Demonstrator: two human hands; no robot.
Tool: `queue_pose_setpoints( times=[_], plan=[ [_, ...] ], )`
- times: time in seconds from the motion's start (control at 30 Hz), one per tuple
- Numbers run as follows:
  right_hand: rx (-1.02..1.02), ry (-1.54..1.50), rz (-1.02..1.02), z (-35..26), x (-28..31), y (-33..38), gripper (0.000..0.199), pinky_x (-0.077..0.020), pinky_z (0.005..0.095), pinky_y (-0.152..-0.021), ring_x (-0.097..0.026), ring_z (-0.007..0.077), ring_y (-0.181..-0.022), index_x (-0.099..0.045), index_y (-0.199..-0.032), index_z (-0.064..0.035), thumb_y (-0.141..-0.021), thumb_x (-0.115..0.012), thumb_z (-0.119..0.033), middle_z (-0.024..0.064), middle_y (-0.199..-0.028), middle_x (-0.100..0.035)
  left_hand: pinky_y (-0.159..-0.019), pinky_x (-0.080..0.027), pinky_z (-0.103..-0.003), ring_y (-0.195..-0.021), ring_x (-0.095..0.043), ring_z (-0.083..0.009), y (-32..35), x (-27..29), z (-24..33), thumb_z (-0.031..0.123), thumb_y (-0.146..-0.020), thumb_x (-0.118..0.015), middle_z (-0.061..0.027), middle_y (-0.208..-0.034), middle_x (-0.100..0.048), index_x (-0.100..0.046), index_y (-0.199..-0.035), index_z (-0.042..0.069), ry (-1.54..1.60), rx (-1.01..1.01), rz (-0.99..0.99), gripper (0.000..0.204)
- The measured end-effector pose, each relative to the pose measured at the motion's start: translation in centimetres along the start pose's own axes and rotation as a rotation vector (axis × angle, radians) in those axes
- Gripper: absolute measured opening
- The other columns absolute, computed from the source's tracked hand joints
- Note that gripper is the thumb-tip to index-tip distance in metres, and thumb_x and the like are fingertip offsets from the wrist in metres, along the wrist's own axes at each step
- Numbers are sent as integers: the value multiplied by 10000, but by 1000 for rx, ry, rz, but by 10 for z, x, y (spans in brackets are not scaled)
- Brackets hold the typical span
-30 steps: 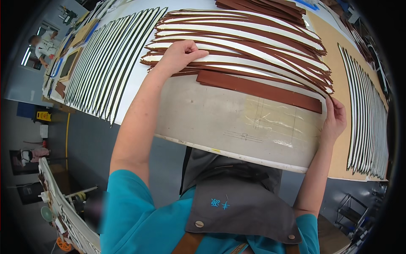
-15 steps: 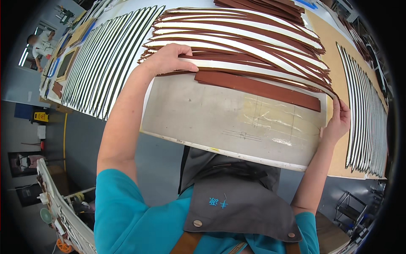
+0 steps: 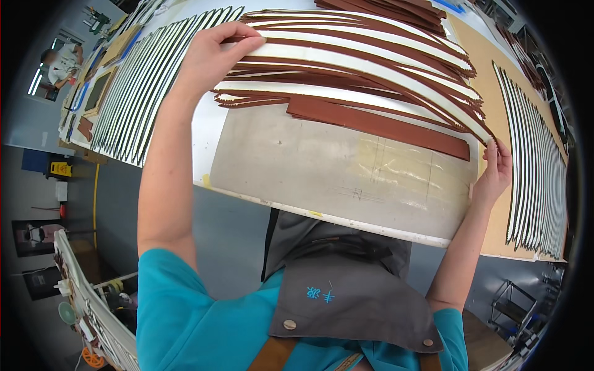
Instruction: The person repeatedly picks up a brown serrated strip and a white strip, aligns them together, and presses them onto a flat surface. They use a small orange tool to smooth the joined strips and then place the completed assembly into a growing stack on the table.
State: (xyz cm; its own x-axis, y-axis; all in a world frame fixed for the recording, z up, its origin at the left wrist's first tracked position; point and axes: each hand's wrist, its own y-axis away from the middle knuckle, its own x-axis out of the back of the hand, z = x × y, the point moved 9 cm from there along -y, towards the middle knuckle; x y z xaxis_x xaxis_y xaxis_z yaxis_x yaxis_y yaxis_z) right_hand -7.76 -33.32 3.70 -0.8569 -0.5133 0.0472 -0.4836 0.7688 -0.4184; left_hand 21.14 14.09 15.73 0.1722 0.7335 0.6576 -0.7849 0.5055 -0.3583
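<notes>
A long strip (image 3: 365, 65), brown with a white band along it, is pinched at both ends. My left hand (image 3: 216, 55) grips its left end between thumb and fingers, over the left edge of a pile. My right hand (image 3: 497, 170) pinches its other end, to the right of the pile. Between them the strip bows across the pile of similar brown and white strips (image 3: 346, 106), many with toothed ends. Just nearer lie a few flat plain brown strips (image 3: 377, 128), stacked on a grey board (image 3: 278, 164).
Rows of narrow dark-edged white strips (image 3: 136, 93) cover the table at left, with another row (image 3: 535, 167) at right on brown board. More brown pieces (image 3: 390, 12) lie at the back. A co-worker (image 3: 62, 65) stands far left. The board's front edge is close to my apron.
My left hand has moved up and left, away from me, lifting the strip's left end with it. My right hand has stayed nearly in place, still pinching the right end.
</notes>
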Motion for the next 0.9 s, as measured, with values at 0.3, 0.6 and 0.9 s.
queue_pose_setpoints(
  times=[0.3, 0.6, 0.9],
  plan=[
    [-252, -70, -318, -17, -14, 32, 173, -482, 231, -789, -633, 86, -858, -730, -1072, -1, -903, -744, -38, 22, -928, -726, -691, -471, -269, -751, -584, -95, 106, -28, -55, 133, -895, -746, -38, -785, -687, -731, -927, 5, -163, 355, -447, 134],
    [86, 725, -355, -52, -1, 89, 189, -484, 339, -856, -640, 157, -851, -757, -996, -71, -830, -819, -137, 14, -871, -728, -906, -470, -427, -991, -666, -277, 114, -50, 4, 117, -865, -762, -84, -1006, -723, -712, -1067, 54, -674, -145, -89, 217],
    [315, 821, -594, -67, -13, 133, 438, -333, 456, -1166, -550, 252, -1316, -673, -1285, -86, -881, -774, -224, 92, -1365, -647, -1130, -385, -443, -1353, -508, -332, 160, -212, 134, 129, -894, -727, -113, -1497, -542, -593, -1397, 35, -103, -353, -522, 528]
  ],
)
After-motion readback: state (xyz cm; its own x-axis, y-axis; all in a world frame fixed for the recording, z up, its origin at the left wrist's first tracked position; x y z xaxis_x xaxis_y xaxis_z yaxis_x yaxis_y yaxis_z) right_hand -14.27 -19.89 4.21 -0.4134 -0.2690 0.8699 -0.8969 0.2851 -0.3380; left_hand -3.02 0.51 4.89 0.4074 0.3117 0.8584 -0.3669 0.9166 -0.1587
